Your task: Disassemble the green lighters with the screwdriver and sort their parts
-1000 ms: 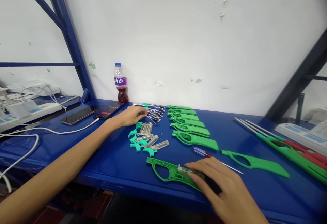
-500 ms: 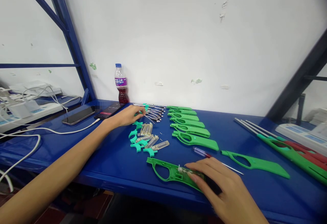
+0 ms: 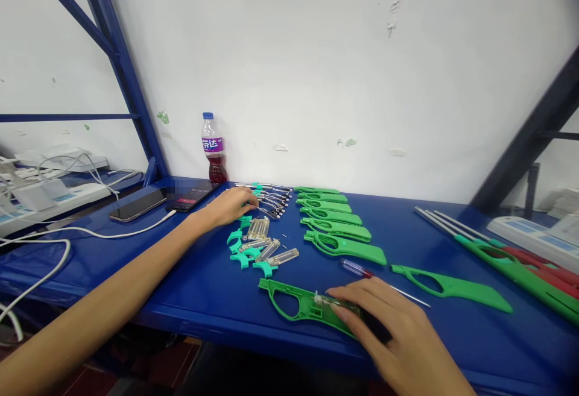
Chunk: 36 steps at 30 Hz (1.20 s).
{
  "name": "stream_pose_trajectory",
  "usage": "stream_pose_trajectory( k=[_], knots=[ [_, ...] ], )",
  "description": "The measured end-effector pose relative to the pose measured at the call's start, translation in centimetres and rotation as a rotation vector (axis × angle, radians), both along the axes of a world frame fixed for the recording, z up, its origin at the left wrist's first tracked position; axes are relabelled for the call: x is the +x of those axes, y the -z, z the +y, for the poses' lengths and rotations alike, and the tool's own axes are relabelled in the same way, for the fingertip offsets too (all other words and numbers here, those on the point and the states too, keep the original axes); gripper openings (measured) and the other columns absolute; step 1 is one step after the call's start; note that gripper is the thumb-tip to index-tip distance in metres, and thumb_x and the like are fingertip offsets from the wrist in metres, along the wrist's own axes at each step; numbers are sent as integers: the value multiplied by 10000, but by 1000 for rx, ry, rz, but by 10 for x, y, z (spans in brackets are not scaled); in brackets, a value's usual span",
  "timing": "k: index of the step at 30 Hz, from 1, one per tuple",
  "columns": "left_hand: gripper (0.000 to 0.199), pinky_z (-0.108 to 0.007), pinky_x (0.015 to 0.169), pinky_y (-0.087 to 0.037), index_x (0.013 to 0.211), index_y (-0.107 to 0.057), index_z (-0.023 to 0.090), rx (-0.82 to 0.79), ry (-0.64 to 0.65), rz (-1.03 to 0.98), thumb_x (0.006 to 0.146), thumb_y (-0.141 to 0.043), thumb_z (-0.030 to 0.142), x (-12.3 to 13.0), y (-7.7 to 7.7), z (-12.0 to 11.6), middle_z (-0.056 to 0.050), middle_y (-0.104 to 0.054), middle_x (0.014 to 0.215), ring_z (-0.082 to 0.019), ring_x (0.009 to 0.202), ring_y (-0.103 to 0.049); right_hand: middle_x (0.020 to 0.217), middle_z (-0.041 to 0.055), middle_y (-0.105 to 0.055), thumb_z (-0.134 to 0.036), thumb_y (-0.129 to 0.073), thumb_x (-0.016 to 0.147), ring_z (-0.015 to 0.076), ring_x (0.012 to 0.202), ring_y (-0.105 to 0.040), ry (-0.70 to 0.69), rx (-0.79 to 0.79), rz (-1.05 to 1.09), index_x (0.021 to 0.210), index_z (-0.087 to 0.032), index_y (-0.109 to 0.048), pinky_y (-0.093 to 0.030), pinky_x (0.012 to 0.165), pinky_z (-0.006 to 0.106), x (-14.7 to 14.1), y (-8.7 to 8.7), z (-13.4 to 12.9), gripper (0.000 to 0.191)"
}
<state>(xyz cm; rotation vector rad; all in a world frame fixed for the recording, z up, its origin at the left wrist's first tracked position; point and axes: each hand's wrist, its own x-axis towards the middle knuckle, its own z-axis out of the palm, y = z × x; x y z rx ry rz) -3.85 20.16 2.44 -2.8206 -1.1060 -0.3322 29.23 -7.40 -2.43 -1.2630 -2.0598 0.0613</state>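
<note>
Near the table's front edge my right hand grips a green lighter shell half, with a clear fuel tank lying in it under the fingers. My left hand reaches to the back, its fingers closed at the near end of a row of metal rods with wires; what they pinch is too small to make out. Just in front of that hand lie several clear tanks and teal triggers. Several green shell halves form a column right of the rods.
A screwdriver and another green shell lie beyond my right hand. Long red and green lighters are at the right. Two phones, a bottle and a white cable occupy the left. A wall stands behind.
My left hand has shifted very slightly left at the rods, and the rod end by its fingers has moved. My right hand keeps its hold on the green shell.
</note>
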Motion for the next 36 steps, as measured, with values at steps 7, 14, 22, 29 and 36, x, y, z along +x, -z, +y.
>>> stream_pose_trajectory(
  k=[7, 14, 22, 29, 36],
  knots=[
    [348, -469, 954, -613, 1323, -649, 183, 30, -1, -5, 1042, -676, 387, 7, 4, 2, -108, -667, 1331, -251, 1122, -692, 1125, -46, -805, -378, -595, 1078, 189, 1012, -771, 5, -4, 6, 1190, -381, -737, -569, 1058, 396, -1, 0, -1, 180],
    [358, -470, 949, -614, 1327, -645, 178, 38, 10, -8, 1039, -681, 387, 12, 3, 8, -108, -668, 1327, -253, 1121, -693, 1102, -21, -812, -375, -592, 1074, 201, 985, -783, 1, 7, 1, 1177, -354, -754, -594, 1040, 388, -1, -1, -1, 193],
    [351, -467, 950, -614, 1322, -648, 182, 20, -3, -21, 1041, -678, 390, 1, -1, 13, -107, -669, 1327, -252, 1119, -693, 1104, -27, -808, -377, -587, 1079, 192, 993, -779, 1, -7, 2, 1185, -360, -748, -598, 1025, 378, -1, -3, -2, 193],
    [354, -464, 944, -616, 1325, -647, 182, -27, 7, -30, 1041, -679, 389, 5, 2, 29, -107, -669, 1326, -250, 1114, -695, 1093, -8, -810, -354, -595, 1072, 194, 969, -785, -2, 9, -14, 1178, -340, -756, -605, 1015, 367, 0, -5, -1, 193],
    [358, -468, 949, -615, 1329, -645, 182, -35, -9, -37, 1040, -679, 389, 7, 2, 37, -109, -666, 1332, -252, 1121, -693, 1098, -18, -802, -350, -588, 1078, 196, 987, -773, 8, -10, 22, 1177, -349, -745, -595, 1020, 376, -2, -3, -2, 186]
  ],
)
